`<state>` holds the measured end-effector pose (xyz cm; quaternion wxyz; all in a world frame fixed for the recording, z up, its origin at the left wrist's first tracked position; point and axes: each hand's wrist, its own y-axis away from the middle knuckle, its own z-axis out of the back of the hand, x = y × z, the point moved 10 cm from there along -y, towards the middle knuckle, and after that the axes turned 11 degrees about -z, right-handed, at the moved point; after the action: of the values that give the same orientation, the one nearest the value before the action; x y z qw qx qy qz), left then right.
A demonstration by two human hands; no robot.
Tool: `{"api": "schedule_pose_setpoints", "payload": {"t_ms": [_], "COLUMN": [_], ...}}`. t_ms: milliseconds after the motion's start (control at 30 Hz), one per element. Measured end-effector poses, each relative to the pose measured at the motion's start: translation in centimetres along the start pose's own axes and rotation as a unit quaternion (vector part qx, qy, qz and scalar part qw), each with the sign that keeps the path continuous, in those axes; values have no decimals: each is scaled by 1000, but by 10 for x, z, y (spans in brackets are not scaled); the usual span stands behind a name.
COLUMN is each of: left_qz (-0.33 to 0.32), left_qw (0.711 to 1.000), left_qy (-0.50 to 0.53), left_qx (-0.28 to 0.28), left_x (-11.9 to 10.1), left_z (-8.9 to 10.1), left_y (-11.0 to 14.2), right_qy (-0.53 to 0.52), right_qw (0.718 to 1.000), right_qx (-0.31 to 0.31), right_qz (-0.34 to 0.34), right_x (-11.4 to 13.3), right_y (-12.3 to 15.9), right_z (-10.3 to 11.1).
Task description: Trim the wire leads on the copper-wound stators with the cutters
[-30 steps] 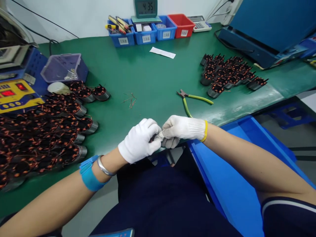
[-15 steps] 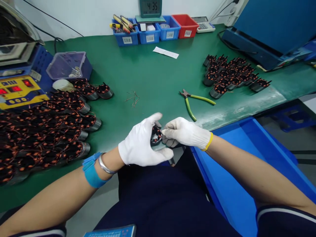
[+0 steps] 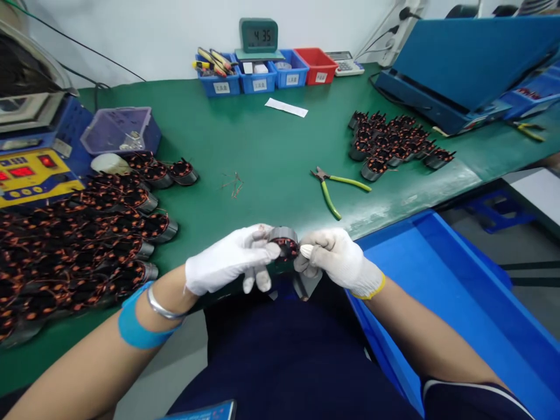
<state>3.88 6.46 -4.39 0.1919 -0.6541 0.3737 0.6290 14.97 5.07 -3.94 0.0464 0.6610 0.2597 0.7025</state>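
Between thumb and fingers, my gloved left hand (image 3: 238, 256) grips a motor stator (image 3: 284, 240), a grey metal ring with black insulation and copper windings inside. It is held just above the front edge of the table, tilted so its wound side faces me. My gloved right hand (image 3: 330, 256) is closed in a pinch at the stator's right side; what its fingertips hold, perhaps a wire end, is too small to make out. Beyond the hands, green-handled cutting pliers (image 3: 326, 186) lie with handles spread. A few clipped wire bits (image 3: 234, 185) lie to their left.
Many stators (image 3: 87, 251) crowd the left of the green table (image 3: 254, 146), beside a yellow-fronted device (image 3: 35, 178) and a purple bin (image 3: 122, 131). Another stator group (image 3: 394, 140) stands right. Small bins (image 3: 258, 79) line the wall. A large blue tray (image 3: 420, 291) is at my right.
My left hand opened off the stator's side, then regripped it, turning its wound face toward me. My right hand stays pinched at its edge. The camera view has shifted slightly.
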Motion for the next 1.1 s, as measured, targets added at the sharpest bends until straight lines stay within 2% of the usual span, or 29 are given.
{"api": "schedule_pose_setpoints", "payload": {"t_ms": [67,100,133,200,267,300,333,367,400,433,467,500,533,567,600,633,700,733,833,900,933,967,1000,1033,1067,1100], "left_qz": [-120,-191,-257,-364,-441,-462,-465,-442,-386,-304,-196,-83,2,54,62,27,-106,-178,-363,-432,-429,-397,-341,-275,-225,-208], "left_qw": [990,975,953,894,826,803,794,806,842,893,950,989,999,996,994,997,990,974,885,826,820,838,872,907,927,927], "left_qy": [-43,-82,-133,-253,-346,-366,-364,-339,-294,-234,-165,-97,-44,-10,2,-8,-87,-141,-290,-339,-341,-332,-316,-302,-297,-311], "left_qx": [-60,-80,-87,-67,-59,-88,-139,-198,-234,-236,-176,-75,10,71,89,68,10,-5,-44,-127,-164,-173,-150,-101,-45,-10], "left_x": [-22,-36,-49,-68,-79,-82,-85,-83,-74,-58,-35,-10,6,13,12,2,-29,-45,-81,-94,-94,-87,-75,-60,-46,-40], "left_z": [5,5,2,-15,-30,-29,-20,-5,10,21,20,6,-9,-20,-24,-20,-11,-12,-24,-19,-12,-6,-2,-3,-8,-11], "left_y": [2,6,13,30,47,53,57,56,48,35,18,7,5,8,10,9,13,19,45,60,60,54,42,28,19,14], "right_qy": [-43,-66,-90,-124,-122,-103,-73,-32,16,68,117,157,179,177,150,107,3,-40,-75,-36,1,44,86,114,119,95], "right_qw": [999,997,996,992,991,993,996,998,997,994,987,979,973,974,981,991,999,998,993,995,996,996,993,990,989,993], "right_qx": [7,11,17,30,48,54,54,50,42,30,13,-3,-14,-18,-15,-4,30,45,82,90,85,73,60,47,39,39], "right_qz": [-20,-25,-25,-17,-5,4,16,33,55,82,110,132,143,139,118,83,8,-14,-26,-7,11,34,58,74,76,62], "right_x": [-8,-11,-13,-15,-13,-10,-5,1,8,17,25,31,33,32,27,18,-5,-13,-19,-11,-4,4,10,15,15,10], "right_y": [-2,-2,-3,-1,3,7,11,15,19,23,27,29,29,27,24,19,11,9,10,14,16,18,20,20,18,15], "right_z": [0,0,-1,-3,-7,-10,-11,-12,-13,-13,-13,-12,-12,-11,-10,-9,-13,-15,-23,-25,-25,-24,-24,-24,-24,-25]}}
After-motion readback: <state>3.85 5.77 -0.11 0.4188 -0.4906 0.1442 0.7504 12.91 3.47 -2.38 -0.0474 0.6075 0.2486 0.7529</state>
